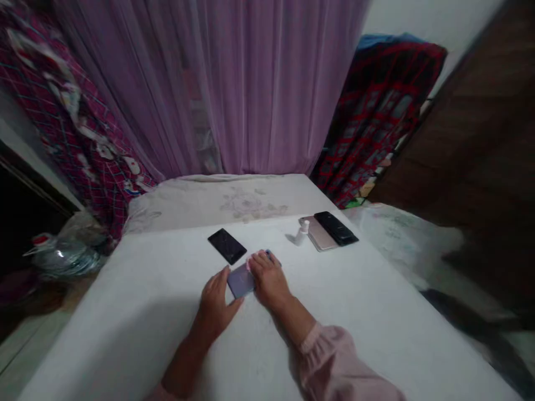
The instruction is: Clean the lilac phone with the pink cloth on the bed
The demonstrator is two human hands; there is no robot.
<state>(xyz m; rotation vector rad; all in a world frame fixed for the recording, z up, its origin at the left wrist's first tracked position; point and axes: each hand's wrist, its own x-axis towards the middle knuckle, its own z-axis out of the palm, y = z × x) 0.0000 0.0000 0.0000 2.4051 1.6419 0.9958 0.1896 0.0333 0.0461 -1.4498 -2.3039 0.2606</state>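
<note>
A purple-grey smartphone (pixel 241 282) lies on the white table in front of me, its plain side up. My left hand (pixel 216 301) grips its left end, thumb along the near edge and fingers at the far edge. On the phone's right part rests my right hand (pixel 267 277), fingers bent over a small pink cloth (pixel 249 263) pressed to the surface. Most of the cloth is hidden under the fingers. Just beyond the phone, a black smartphone (pixel 227 245) lies flat. To the right stands a small white spray bottle (pixel 301 232), upright.
Right of the bottle, a black phone (pixel 336 228) lies partly over a rose-gold device (pixel 320 234). A floral cloth (pixel 246 201) covers the table's far end, before purple curtains (pixel 267 89). A large clear plastic bottle (pixel 62 255) is on the floor at left.
</note>
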